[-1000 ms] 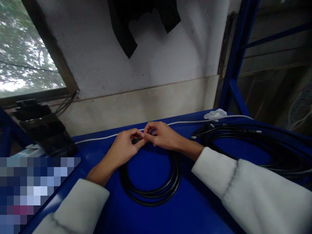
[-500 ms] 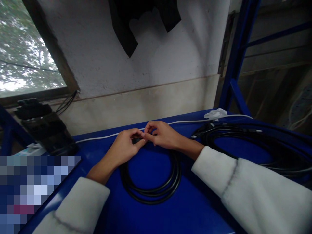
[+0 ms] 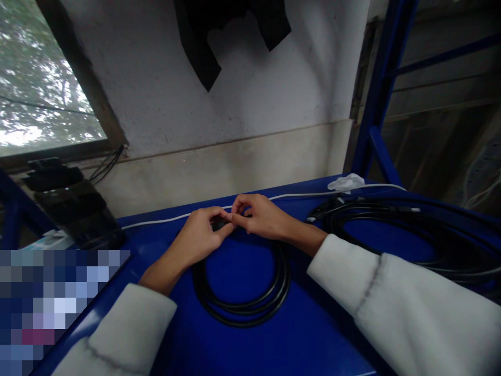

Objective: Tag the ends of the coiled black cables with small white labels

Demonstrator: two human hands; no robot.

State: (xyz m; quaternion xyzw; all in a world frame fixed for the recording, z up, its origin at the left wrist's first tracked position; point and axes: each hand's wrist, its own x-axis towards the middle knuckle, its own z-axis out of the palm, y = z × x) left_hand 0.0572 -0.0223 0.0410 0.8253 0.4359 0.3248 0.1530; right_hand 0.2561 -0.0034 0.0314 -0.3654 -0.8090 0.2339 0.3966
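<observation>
A coiled black cable (image 3: 242,317) lies on the blue table (image 3: 313,334) in front of me, its loops making a rough ring. At the far side of that ring, my left hand (image 3: 203,230) and my right hand (image 3: 260,216) meet, thumbs and fingertips pinched together. What sits between the fingertips is too small and too covered to name. The far stretch of the coil is hidden under both hands.
More black cable (image 3: 391,261) lies coiled on the right, with connector ends near a crumpled white piece (image 3: 346,183). A white cord (image 3: 156,222) runs along the table's back. On the left stands a dark bottle (image 3: 78,209). A blue post (image 3: 378,99) rises at the right.
</observation>
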